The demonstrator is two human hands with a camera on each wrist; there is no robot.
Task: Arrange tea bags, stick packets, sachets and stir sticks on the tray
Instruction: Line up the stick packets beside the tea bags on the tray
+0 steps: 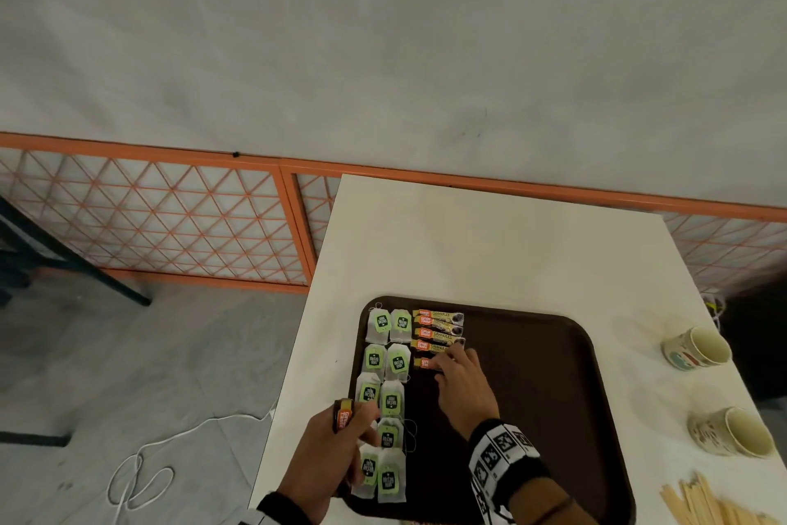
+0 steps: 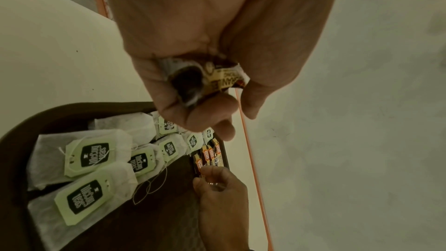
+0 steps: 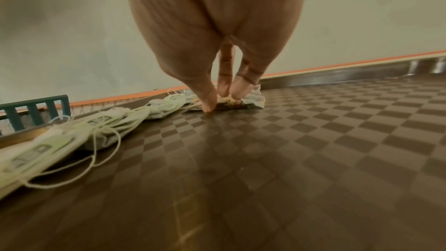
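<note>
Now the right hand (image 1: 462, 386) fingertips (image 3: 209, 106) press a stick packet (image 1: 423, 363) flat beneath the packet row (image 1: 438, 330) near the tray (image 1: 549, 392) far-left corner; left hand (image 1: 336, 452) clutches spare packets (image 1: 343, 414) over the tea bags (image 1: 385, 397) along the left edge.

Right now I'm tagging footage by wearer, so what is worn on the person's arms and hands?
Both hands are bare, no gloves. The right wrist carries a black band with white panels printed with black square-patterned markers. The left wrist has a dark band, only partly in view at the picture's edge.
</note>
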